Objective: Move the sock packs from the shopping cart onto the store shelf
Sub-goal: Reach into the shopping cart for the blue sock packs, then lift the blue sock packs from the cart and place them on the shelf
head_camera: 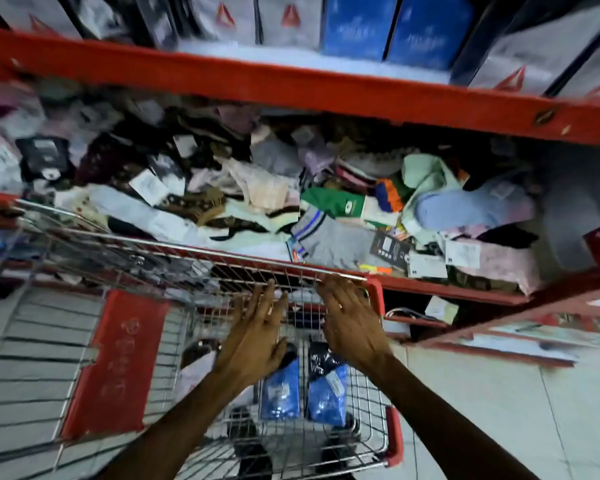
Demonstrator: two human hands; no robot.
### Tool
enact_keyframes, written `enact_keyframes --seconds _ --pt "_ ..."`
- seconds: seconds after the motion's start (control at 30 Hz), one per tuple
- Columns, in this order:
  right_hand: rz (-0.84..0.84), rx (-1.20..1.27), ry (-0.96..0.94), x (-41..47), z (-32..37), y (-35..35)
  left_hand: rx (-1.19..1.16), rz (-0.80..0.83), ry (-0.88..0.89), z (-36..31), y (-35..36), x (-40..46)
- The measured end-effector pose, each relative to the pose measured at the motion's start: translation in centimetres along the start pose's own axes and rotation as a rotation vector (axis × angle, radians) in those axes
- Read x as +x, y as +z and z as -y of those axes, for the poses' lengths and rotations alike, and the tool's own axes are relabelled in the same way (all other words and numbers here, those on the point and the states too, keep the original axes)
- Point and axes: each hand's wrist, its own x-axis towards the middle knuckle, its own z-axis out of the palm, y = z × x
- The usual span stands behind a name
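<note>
You are reaching both hands out over the far end of the wire shopping cart [291,441], which is sitting in the lower centre of the frame, pressed up against the red store shelf [440,289]. Your left hand [257,337] is spreading flat with the fingers extended and holding nothing; your right hand [352,317] is also open, fingers stretching toward the cart's top rail near its red corner guard [376,292], and whether the tips are actually touching the rail cannot be told. Two blue sock packs [281,393] are lying side by side in the cart basket just below your hands, in the lower centre, each with a darker section at its upper end; the left hand is partly covering the top of the left one. They are looking like thin, flat packs in glossy film, so judge them light, soft and bendy, with a slippery wrap: nothing fragile, but likely to slide out of a loose pinch. Taking each one across its width near the middle, thumb on the face and fingers beneath, is probably giving the surest hold, and one hand per pack seems workable. The shelf bin [222,188] across the middle of the frame is already heaped with loose socks [326,237] and tagged pairs, so a pack set down there is likely to rest on a soft, uneven pile. On the shelf above, in the upper part of the frame, boxed packs [361,26] are standing upright in a row, blue ones among them.
</note>
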Motion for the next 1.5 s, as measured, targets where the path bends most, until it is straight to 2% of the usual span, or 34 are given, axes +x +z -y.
enact_keyframes --seconds 0.07,0.2,0.3,0.4,0.77,0.97,1.07,1.13,1.33,1.5 --pt "0.148 0.018 0.026 0.0 -0.7 3.6 -0.069 0.086 0.008 -0.1 3.3 0.7" --pt "0.536 0.047 0.143 0.3 -2.8 9.9 -0.160 0.401 -0.019 0.0 9.4 2.8" --pt "0.754 0.014 0.152 1.7 -4.6 13.9 -0.196 0.584 -0.043 1.0 13.1 5.5" --pt "0.929 0.052 0.280 2.6 -5.8 16.3 -0.241 0.722 -0.070 1.8 15.5 7.3" --pt "1.078 -0.150 0.184 4.3 -5.4 16.8 0.005 0.799 0.103 1.5 16.4 8.7" --pt "1.042 0.084 0.235 4.3 -4.6 14.5 -0.136 0.736 0.148 2.2 14.7 7.5" --pt "1.020 0.075 0.209 4.1 -4.0 12.7 -0.345 0.814 0.112 2.7 13.6 6.1" --pt "0.975 0.052 0.189 3.5 -3.4 11.4 -0.425 0.797 0.106 2.9 12.6 4.8" --pt "0.632 0.068 0.108 2.0 -1.6 4.8 -0.372 0.489 0.103 2.5 7.1 1.3" --pt "0.264 0.075 0.024 2.7 0.7 -3.6 -0.276 0.259 0.089 2.7 -3.9 0.9"
